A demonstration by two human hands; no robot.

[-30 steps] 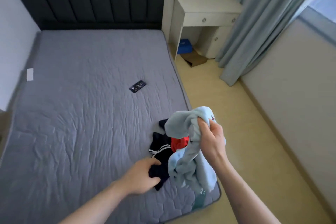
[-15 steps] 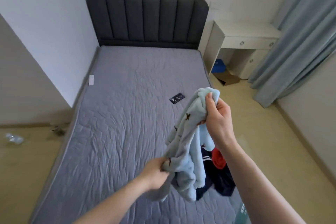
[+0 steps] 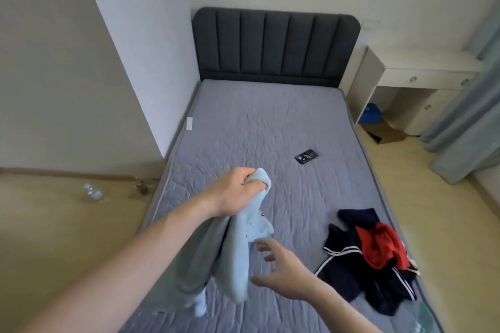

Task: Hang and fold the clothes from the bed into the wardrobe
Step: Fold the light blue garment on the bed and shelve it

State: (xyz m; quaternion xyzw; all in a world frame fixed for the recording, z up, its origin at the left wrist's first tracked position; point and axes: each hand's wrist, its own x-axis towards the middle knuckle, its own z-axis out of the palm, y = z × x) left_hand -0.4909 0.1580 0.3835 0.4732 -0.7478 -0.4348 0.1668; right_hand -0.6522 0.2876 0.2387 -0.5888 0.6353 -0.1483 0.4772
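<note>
My left hand [image 3: 235,192] grips one end of a light blue fleece garment [image 3: 238,259], which hangs down from it above the grey bed [image 3: 257,127]. My right hand [image 3: 284,270] is just right of the hanging cloth with its fingers spread, holding nothing. A navy garment with white stripes [image 3: 343,273] lies crumpled near the bed's right edge, and a red garment [image 3: 381,246] lies on top of it.
A dark phone [image 3: 306,156] lies mid-bed. The padded headboard [image 3: 276,46] stands against the far wall. A white desk [image 3: 411,76] and a blue-grey curtain [image 3: 465,121] are at the right. A plastic bottle [image 3: 92,192] lies on the wooden floor left of the bed.
My right hand has let go of the blue garment and opened beside it. My left hand has risen with the garment's end. The view has swung left, so the clothes pile sits further right.
</note>
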